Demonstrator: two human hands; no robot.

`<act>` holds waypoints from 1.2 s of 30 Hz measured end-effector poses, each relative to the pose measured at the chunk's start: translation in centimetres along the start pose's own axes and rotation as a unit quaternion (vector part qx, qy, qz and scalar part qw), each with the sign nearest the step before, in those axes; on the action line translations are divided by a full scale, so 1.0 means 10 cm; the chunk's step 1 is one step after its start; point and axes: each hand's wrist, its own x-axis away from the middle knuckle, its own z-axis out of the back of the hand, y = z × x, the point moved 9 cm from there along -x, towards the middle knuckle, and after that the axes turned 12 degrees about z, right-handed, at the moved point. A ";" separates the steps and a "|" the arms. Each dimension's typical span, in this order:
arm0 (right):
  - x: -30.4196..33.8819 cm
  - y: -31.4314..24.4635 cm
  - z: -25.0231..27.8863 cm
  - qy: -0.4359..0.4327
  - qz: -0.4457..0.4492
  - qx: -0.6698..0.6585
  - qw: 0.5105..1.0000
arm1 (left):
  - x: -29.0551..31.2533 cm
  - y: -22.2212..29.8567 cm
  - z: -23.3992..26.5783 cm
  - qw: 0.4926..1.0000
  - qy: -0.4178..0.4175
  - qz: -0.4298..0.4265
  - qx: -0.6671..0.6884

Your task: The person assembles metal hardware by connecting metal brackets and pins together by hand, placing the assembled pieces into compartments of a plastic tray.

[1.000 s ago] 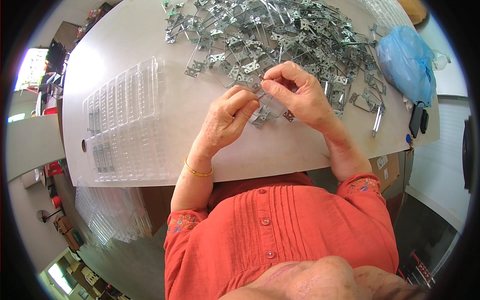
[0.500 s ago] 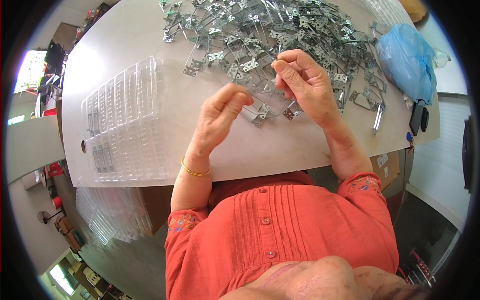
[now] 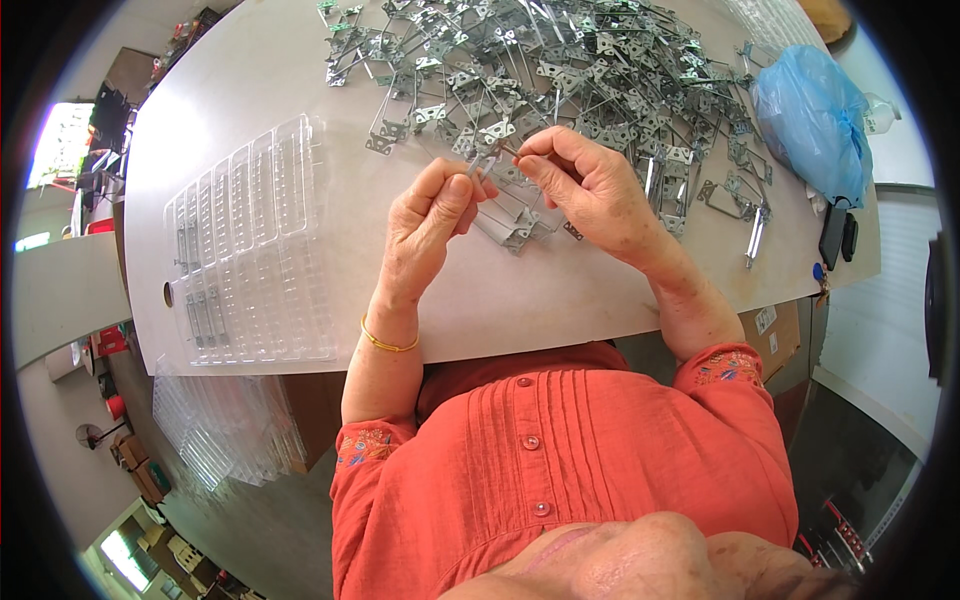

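Observation:
Both of my hands meet over the near edge of a big heap of metal brackets (image 3: 560,60), thin rods with punched plates at their ends. My left hand (image 3: 425,220) pinches a small metal bracket (image 3: 480,170) between thumb and fingers. My right hand (image 3: 590,190) is closed in a pinch on a thin dark rod-like piece (image 3: 508,150), whose tip touches or nearly touches the bracket. Fingers hide much of both parts. Just below my hands several silvery brackets (image 3: 515,228) lie side by side on the white table (image 3: 450,320).
A clear plastic compartment tray (image 3: 260,240) lies at the left, several brackets in its left slots. More clear trays (image 3: 225,430) are stacked below the table edge. To the right sit a blue plastic bag (image 3: 815,120), a black phone-like object (image 3: 832,235) and keys (image 3: 820,275).
My right hand has come down and left from the heap, toward my left hand. My left hand has turned slightly, and the bracket in it shows more clearly.

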 end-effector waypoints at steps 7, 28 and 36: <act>0.00 -0.04 0.00 -0.008 -0.013 -0.002 1.000 | 0.02 0.05 -0.02 0.999 0.027 0.011 -0.038; -0.02 0.07 0.02 -0.016 -0.048 -0.073 0.996 | 0.02 0.06 -0.10 0.991 -0.009 -0.050 -0.123; 0.03 0.19 -0.10 -0.098 -0.152 -0.209 0.961 | 0.04 0.07 -0.21 0.984 -0.061 -0.054 -0.157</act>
